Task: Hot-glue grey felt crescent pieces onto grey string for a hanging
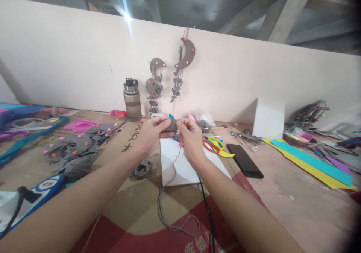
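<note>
Between my two hands is a small grey felt piece (170, 126), raised above a white board (180, 166). My left hand (152, 132) pinches its left side between thumb and fingers. On its right edge, the thumb and fingertips of my right hand (190, 134) are pressed together. A grey cord (174, 166) hangs down from near the right fingers and loops on the cardboard below. Whether the cord is fastened to the felt is hidden by the fingers. Left of the board lies a coil of grey cord (141, 169).
Scissors with orange handles (211, 146) and a black phone (244, 160) lie to the right. A water bottle (132, 100) stands by the wall, where grey moon-shaped hangings (188, 53) hang. Grey felt pieces with coloured pompoms (81, 144) are at left. A black cable (207, 208) crosses the front.
</note>
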A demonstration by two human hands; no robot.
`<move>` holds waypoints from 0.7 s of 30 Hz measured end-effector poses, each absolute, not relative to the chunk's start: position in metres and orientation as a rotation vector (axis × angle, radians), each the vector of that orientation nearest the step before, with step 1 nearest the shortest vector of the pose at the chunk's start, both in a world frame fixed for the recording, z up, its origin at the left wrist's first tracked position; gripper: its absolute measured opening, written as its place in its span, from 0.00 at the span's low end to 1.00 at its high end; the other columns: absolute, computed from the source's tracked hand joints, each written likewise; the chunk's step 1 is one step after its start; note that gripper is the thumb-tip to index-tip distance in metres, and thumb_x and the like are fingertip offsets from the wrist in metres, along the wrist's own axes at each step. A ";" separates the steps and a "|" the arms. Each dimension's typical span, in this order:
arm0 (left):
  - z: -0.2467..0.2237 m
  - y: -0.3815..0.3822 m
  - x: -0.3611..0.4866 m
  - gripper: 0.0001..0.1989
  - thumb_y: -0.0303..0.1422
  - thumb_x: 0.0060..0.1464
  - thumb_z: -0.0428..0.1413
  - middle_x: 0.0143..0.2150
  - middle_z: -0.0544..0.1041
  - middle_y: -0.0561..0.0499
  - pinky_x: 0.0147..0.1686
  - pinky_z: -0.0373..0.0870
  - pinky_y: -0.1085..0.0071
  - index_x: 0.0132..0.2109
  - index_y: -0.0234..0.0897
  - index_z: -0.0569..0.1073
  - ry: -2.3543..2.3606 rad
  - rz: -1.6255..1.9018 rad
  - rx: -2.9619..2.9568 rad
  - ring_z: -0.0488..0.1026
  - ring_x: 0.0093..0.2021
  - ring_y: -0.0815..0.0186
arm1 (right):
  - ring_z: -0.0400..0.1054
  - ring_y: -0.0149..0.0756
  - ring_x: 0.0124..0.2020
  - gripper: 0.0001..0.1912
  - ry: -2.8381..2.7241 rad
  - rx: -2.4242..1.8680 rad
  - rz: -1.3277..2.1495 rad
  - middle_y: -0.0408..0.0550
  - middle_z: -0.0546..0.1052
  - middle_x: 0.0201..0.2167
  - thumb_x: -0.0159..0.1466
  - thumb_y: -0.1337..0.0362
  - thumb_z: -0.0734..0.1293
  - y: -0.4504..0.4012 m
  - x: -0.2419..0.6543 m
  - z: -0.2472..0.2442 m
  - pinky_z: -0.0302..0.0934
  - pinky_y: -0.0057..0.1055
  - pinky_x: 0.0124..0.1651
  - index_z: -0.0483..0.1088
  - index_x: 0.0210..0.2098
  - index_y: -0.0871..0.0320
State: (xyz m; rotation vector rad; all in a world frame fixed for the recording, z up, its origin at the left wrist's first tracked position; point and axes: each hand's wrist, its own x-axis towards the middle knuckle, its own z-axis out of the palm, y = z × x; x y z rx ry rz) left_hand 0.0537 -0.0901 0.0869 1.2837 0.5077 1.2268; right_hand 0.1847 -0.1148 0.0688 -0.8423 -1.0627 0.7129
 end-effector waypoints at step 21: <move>0.084 -0.090 0.057 0.12 0.36 0.41 0.67 0.30 0.72 0.53 0.36 0.76 0.68 0.29 0.34 0.74 0.561 1.249 1.112 0.71 0.32 0.69 | 0.58 0.32 0.30 0.05 -1.328 -1.064 0.266 0.40 0.66 0.27 0.61 0.62 0.66 -0.126 0.182 0.071 0.54 0.31 0.36 0.71 0.33 0.57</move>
